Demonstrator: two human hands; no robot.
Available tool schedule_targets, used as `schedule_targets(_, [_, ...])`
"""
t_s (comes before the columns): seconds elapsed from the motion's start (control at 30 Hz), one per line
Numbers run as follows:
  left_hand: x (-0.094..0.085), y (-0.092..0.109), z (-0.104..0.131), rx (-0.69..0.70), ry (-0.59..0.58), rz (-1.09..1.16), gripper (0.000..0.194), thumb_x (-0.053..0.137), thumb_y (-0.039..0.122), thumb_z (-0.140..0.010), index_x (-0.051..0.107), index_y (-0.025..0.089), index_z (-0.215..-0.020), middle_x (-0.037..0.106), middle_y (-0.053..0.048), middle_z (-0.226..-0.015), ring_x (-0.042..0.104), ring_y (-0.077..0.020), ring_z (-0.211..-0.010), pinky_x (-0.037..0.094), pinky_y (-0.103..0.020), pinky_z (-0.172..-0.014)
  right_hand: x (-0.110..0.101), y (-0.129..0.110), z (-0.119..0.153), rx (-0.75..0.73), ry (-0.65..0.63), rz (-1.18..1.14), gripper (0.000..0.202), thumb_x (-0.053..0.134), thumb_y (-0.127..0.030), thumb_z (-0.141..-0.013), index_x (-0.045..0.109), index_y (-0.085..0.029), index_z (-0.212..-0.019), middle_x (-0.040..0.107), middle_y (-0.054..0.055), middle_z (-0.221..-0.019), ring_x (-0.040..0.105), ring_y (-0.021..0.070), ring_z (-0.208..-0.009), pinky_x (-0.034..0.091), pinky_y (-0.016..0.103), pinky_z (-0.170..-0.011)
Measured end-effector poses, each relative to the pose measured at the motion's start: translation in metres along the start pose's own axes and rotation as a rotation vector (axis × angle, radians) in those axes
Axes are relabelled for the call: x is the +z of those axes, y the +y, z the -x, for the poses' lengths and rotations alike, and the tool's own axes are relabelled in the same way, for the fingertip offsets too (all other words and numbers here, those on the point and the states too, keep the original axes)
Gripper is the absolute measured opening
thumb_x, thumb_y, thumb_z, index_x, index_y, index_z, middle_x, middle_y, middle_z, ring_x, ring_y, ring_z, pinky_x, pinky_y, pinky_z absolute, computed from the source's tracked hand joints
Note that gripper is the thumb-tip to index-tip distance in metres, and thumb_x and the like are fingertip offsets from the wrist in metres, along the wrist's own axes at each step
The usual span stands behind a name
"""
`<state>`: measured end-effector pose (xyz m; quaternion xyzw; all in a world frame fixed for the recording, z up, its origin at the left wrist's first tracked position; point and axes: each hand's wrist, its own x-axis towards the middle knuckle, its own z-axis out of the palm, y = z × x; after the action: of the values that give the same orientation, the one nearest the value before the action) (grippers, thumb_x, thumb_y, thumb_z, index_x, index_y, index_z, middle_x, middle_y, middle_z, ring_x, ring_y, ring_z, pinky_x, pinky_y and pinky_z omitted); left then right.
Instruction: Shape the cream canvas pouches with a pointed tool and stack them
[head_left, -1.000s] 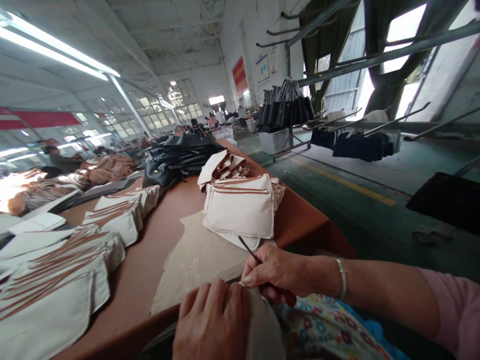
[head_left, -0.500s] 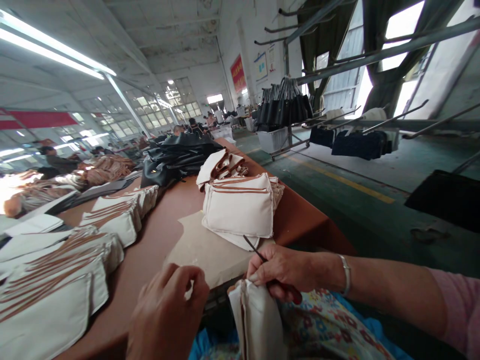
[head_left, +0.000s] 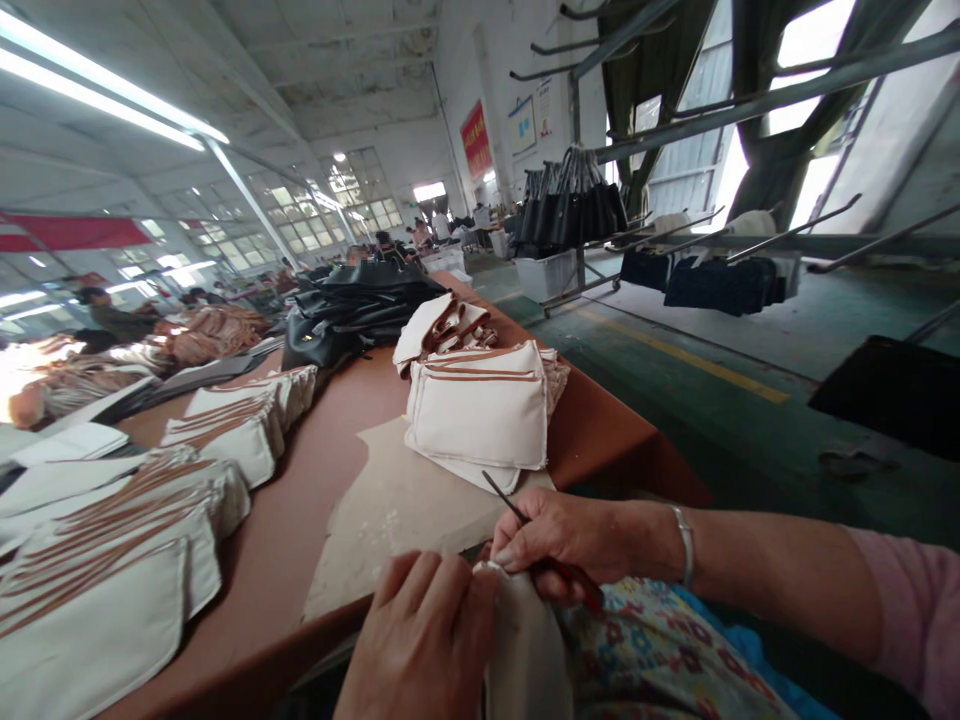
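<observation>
Low in front of me, a cream fabric pouch (head_left: 529,640) stands on end against my lap, its top edge between my hands. My right hand (head_left: 551,540) pinches that edge and also keeps a slim dark-bladed tool with a red handle (head_left: 585,585) in its palm. The blade points up and left; whether it is a pair of scissors is hidden by the fingers. My left hand (head_left: 427,630) is closed at the pouch's left side, fingers curled over the edge. Beyond the hands, a stack of cream pouches with brown trim (head_left: 480,410) lies on a cardboard sheet (head_left: 390,520).
The brown-covered table (head_left: 300,530) carries rows of cream pouches (head_left: 112,590) at left and a pile of black bags (head_left: 360,310) farther back. To the right, a metal rack (head_left: 720,105) holds hanging black bags (head_left: 570,205) over the green floor. Several people work in the distance.
My left hand has moved right and closed on the pouch's edge; before, it hung apart on the left. My right hand, with the red-handled tool, has hardly moved.
</observation>
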<state>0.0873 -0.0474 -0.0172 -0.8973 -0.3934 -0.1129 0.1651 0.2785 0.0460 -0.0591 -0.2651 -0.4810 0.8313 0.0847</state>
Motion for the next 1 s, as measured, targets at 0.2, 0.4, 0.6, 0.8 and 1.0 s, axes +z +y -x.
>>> schedule_targets(0.2, [-0.003,0.008,-0.006,0.007,-0.130,-0.072,0.017,0.069,0.008,-0.074,0.064,0.019,-0.086,0.060,-0.001,-0.076,0.050,-0.0221,-0.069,0.036,-0.038,-0.071,0.003,-0.003,0.003,0.025,-0.016,0.053,0.013,0.063,-0.028,-0.072,0.058,-0.017,-0.077,0.051,-0.005,-0.039,0.041,0.0086,-0.028,0.035,0.015,-0.024])
schedule_targets(0.4, [0.003,0.012,-0.011,-0.076,-0.133,-0.041,0.020,0.058,0.002,-0.075,0.062,0.021,-0.077,0.060,-0.002,-0.073,0.051,-0.0231,-0.067,0.034,-0.038,-0.066,0.003,-0.002,0.002,-0.015,-0.014,0.218,0.010,0.059,-0.027,-0.077,0.059,-0.017,-0.082,0.053,-0.006,-0.043,0.042,0.0084,-0.028,0.035,0.015,-0.025])
schedule_targets(0.6, [0.010,-0.006,-0.006,-0.366,0.019,0.260,0.020,0.050,0.010,-0.084,0.061,0.020,-0.073,0.056,-0.001,-0.070,0.055,-0.0191,-0.069,0.038,-0.031,-0.065,0.008,-0.003,0.012,-0.067,-0.088,0.296,0.015,0.061,-0.024,-0.079,0.060,-0.017,-0.092,0.053,-0.007,-0.045,0.044,0.0068,-0.030,0.037,0.012,-0.029])
schedule_targets(0.8, [0.013,-0.018,0.004,-0.676,0.004,0.749,0.016,0.055,0.030,-0.091,0.066,0.023,-0.082,0.062,0.001,-0.079,0.060,-0.0151,-0.070,0.043,-0.023,-0.063,0.005,0.000,0.013,-0.059,-0.044,0.150,0.020,0.063,-0.027,-0.076,0.061,-0.016,-0.093,0.054,-0.006,-0.045,0.042,0.0069,-0.029,0.035,0.013,-0.028])
schedule_targets(1.0, [0.025,-0.019,0.009,-0.680,-0.143,1.358,0.025,0.051,0.038,-0.094,0.070,0.022,-0.097,0.066,-0.004,-0.101,0.058,-0.0234,-0.103,0.043,-0.027,-0.094,0.005,-0.003,0.008,-0.099,-0.067,0.097,0.020,0.064,-0.033,-0.074,0.060,-0.016,-0.083,0.054,-0.006,-0.044,0.042,0.0071,-0.029,0.033,0.013,-0.028])
